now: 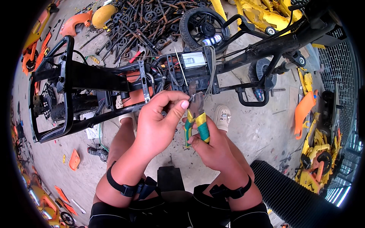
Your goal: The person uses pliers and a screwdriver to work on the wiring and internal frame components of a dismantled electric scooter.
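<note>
My right hand is wrapped around the green and yellow handles of a pair of pliers. Their worn, rusty-looking jaws point away from me toward the black vehicle frame. Beside the jaws, the thumb and forefinger of my left hand pinch something small, perhaps a wire end; the fingertips mostly hide it. Just beyond both hands, a silver box sits in the frame among cables. A bundle of grey wires hangs at the box's right side.
A heap of rusty metal parts and a black wheel lie beyond the frame. Yellow panels are piled at the far right. On the floor at left are a power tool and an orange piece. A black ribbed sheet lies at right.
</note>
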